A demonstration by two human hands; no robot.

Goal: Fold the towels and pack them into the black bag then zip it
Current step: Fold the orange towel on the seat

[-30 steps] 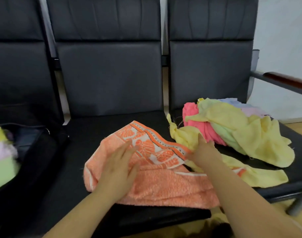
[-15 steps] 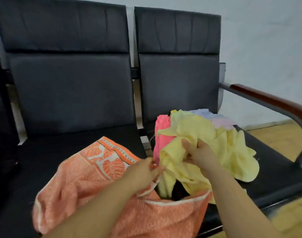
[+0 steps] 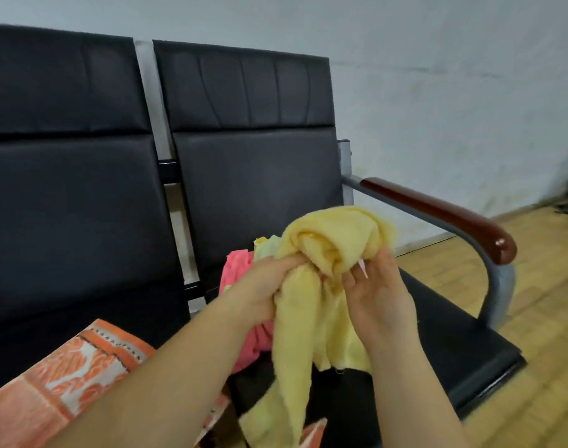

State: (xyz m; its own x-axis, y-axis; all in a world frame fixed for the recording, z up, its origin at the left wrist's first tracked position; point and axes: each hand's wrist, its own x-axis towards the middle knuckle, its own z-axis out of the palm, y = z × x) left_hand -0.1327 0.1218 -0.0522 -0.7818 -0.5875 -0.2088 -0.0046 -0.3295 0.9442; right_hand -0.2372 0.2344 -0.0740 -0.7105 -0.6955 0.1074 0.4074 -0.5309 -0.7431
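Both my hands hold a crumpled yellow towel (image 3: 324, 247) up above the right seat. My left hand (image 3: 263, 286) grips its left part, and my right hand (image 3: 379, 292) holds its right part with fingers curled into the cloth. One end of the towel hangs down between my forearms. Behind it, a pink towel (image 3: 237, 270) and a bit of pale green cloth (image 3: 266, 247) lie on the seat. An orange patterned towel (image 3: 66, 383) is spread on the middle seat at lower left. The black bag is out of view.
A row of black padded seats (image 3: 82, 205) stands against a pale wall. The right seat has a grey metal armrest with a dark wooden top (image 3: 444, 218). Wooden floor (image 3: 541, 302) lies to the right.
My hands left the orange towel and lifted the yellow towel off the pile. The view swung right, and the black bag at left went out of sight.
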